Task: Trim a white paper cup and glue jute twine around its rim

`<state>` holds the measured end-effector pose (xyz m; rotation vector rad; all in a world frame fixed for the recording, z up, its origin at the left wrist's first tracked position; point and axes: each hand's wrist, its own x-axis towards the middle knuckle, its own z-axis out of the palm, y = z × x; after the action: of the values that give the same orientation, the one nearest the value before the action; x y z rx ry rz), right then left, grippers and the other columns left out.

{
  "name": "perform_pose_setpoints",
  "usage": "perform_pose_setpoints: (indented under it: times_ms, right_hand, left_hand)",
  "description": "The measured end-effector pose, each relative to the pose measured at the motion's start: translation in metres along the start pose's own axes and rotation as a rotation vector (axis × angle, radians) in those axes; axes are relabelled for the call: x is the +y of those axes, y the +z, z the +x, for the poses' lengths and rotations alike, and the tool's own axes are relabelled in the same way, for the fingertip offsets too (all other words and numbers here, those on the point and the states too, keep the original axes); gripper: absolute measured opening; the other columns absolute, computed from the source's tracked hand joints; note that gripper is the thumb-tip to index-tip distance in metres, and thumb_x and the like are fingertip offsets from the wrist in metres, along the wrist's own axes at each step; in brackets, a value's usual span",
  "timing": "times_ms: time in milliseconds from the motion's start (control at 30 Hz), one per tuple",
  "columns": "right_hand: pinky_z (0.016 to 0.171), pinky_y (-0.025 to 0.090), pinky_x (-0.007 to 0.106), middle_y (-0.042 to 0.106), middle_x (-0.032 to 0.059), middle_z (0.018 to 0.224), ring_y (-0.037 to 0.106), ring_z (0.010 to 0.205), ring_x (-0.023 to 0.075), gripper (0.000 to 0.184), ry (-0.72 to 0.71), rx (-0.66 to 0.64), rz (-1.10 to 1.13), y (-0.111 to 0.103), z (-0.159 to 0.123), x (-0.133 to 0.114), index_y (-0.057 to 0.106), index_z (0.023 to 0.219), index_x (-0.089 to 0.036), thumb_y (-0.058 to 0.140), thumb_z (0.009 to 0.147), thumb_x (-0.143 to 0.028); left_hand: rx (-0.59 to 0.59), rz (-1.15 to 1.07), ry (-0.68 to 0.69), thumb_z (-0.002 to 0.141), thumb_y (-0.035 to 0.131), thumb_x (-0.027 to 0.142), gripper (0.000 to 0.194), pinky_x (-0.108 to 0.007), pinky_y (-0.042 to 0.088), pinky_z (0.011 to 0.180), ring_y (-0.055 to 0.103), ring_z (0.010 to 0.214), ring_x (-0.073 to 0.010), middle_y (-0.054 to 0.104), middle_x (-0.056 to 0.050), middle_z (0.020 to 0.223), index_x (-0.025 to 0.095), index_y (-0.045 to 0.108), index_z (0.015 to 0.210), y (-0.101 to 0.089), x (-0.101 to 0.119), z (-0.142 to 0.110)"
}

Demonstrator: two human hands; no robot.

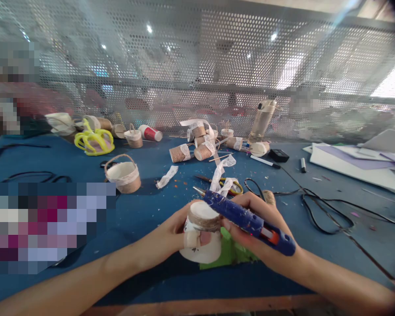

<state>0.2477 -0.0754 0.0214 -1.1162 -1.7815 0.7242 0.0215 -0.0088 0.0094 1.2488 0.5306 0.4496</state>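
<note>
My left hand [173,230] is closed around a white paper cup [200,255], which is upside down with brown twine [202,223] wound near its upturned base. A bandage-like wrap [191,240] circles the left thumb. In my right hand [266,215] lies a blue glue gun [232,210], its metal tip pointing left, above the cup. Some right fingers are hidden behind the gun. Green material [213,264] lies under the right hand. Just beyond are yellow-handled scissors [236,188], a white lace strip [224,166] and a small twine roll [269,197].
A twine-and-lace cup basket [127,182] stands left, a yellow crown-like frame [94,142] behind it. Several wrapped cups [204,151] pile near the perforated metal screen [184,57]. A bottle [263,120], black cable [319,226] and paper sheets [349,164] occupy the right.
</note>
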Motion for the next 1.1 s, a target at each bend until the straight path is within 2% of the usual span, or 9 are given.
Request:
perform_pose_setpoints:
  times_ms: [167,367,533,667,800,967,1100]
  right_hand:
    - [0.063,0.045,0.025,0.066,-0.0013,0.086,0.059,0.072,0.0141,0.013,-0.003,-0.021,-0.032,-0.0015,-0.0019,0.0008,0.056,0.096,-0.024,0.066,0.089,-0.020]
    - [0.064,0.045,0.027,0.066,-0.0006,0.088,0.059,0.074,0.0150,0.011,-0.013,-0.015,0.011,0.0002,-0.0007,0.0047,0.056,0.097,-0.025,0.064,0.090,-0.020]
    - [0.064,0.045,0.026,0.064,-0.0015,0.089,0.057,0.074,0.0142,0.014,-0.010,-0.007,0.062,0.0018,-0.0011,0.0046,0.058,0.096,-0.026,0.064,0.089,-0.015]
    - [0.063,0.046,0.025,0.063,-0.0030,0.086,0.056,0.072,0.0127,0.015,-0.024,0.004,0.048,0.0020,-0.0012,0.0053,0.058,0.096,-0.026,0.064,0.088,-0.014]
    - [0.063,0.046,0.023,0.065,-0.0036,0.089,0.057,0.071,0.0111,0.019,-0.035,0.023,0.017,0.0020,-0.0001,0.0060,0.059,0.099,-0.026,0.066,0.087,-0.014]
    - [0.067,0.047,0.024,0.065,-0.0029,0.085,0.059,0.075,0.0131,0.014,-0.052,0.001,-0.002,0.0018,0.0017,0.0024,0.058,0.095,-0.025,0.067,0.088,-0.017]
    - [0.064,0.047,0.022,0.065,-0.0037,0.084,0.059,0.071,0.0113,0.013,-0.039,0.011,-0.015,0.0019,0.0022,0.0016,0.058,0.094,-0.026,0.067,0.089,-0.018]
  left_hand:
    - [-0.047,0.061,-0.002,0.079,0.079,0.042,0.052,-0.037,0.041,0.098,0.056,0.117,-0.0258,0.066,-0.005,0.124,0.023,0.058,0.123,-0.0002,0.0061,0.0005]
    - [-0.071,0.004,-0.013,0.076,0.082,0.040,0.059,-0.038,0.041,0.098,0.057,0.114,-0.0265,0.065,-0.009,0.124,0.018,0.053,0.123,0.0013,0.0042,0.0019]
    - [-0.045,-0.016,0.012,0.074,0.084,0.038,0.059,-0.035,0.041,0.095,0.057,0.109,-0.0221,0.063,-0.003,0.115,0.021,0.050,0.119,-0.0006,0.0022,0.0020]
    - [-0.044,-0.014,0.028,0.077,0.082,0.035,0.052,-0.033,0.040,0.094,0.054,0.108,-0.0196,0.062,-0.001,0.111,0.022,0.051,0.117,-0.0024,0.0023,0.0019]
    - [-0.032,-0.013,0.043,0.081,0.078,0.036,0.047,-0.036,0.036,0.102,0.051,0.117,-0.0213,0.061,0.000,0.114,0.024,0.053,0.119,-0.0016,0.0003,-0.0002]
    - [-0.076,0.014,0.024,0.083,0.076,0.036,0.049,-0.040,0.034,0.107,0.046,0.128,-0.0243,0.059,-0.002,0.128,0.026,0.051,0.125,0.0021,-0.0017,-0.0016]
    - [-0.055,-0.020,0.014,0.079,0.079,0.034,0.052,-0.042,0.035,0.107,0.050,0.126,-0.0256,0.062,-0.004,0.126,0.024,0.052,0.122,0.0036,-0.0008,0.0006]
